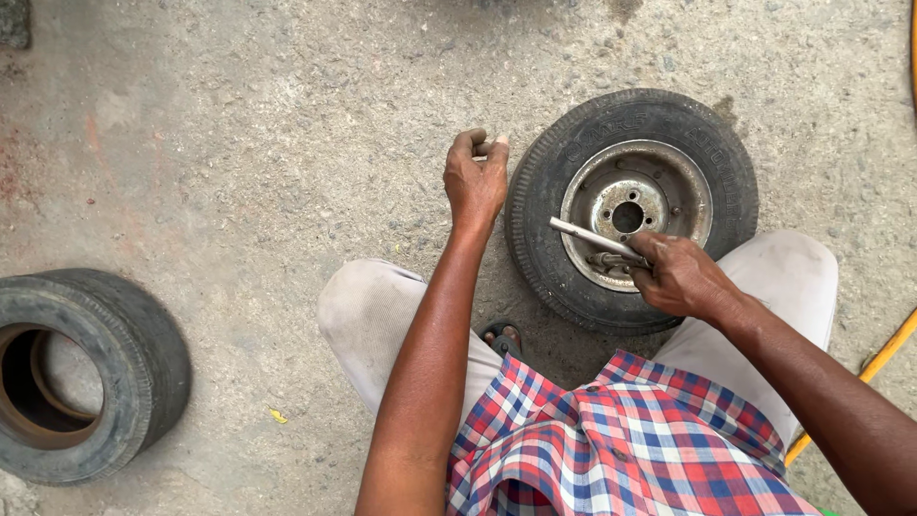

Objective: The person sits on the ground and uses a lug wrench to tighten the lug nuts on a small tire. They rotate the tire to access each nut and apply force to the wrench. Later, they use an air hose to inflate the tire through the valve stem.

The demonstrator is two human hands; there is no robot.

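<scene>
So the right hand (680,277) is clamped around a slim metal rod (594,239), fingers wrapped tight over its near end. The rod sticks out from the hand up and to the left, lying across the steel rim (669,177) of a small wheel. The hand itself sits right on the lower edge of that rim, over some kind of fitting I can't make out properly.

The wheel is lying flat on the concrete floor (239,143), black tyre (540,205) still around the rim, hub hole just above the right hand's knuckles.

The left hand (475,177) is curled shut into a loose fist, just off the tyre's outer edge, on the side away from the right hand. There may be something small pinched in the fingertips, but I can't tell what, so I'm not calling it.

Well away from the left hand, down by the edge of the view, a second bare tyre (91,373) lies on the floor. Past the right forearm there's a yellow hose (884,354) running along the ground. The person has a checked shirt and light trousers on.
</scene>
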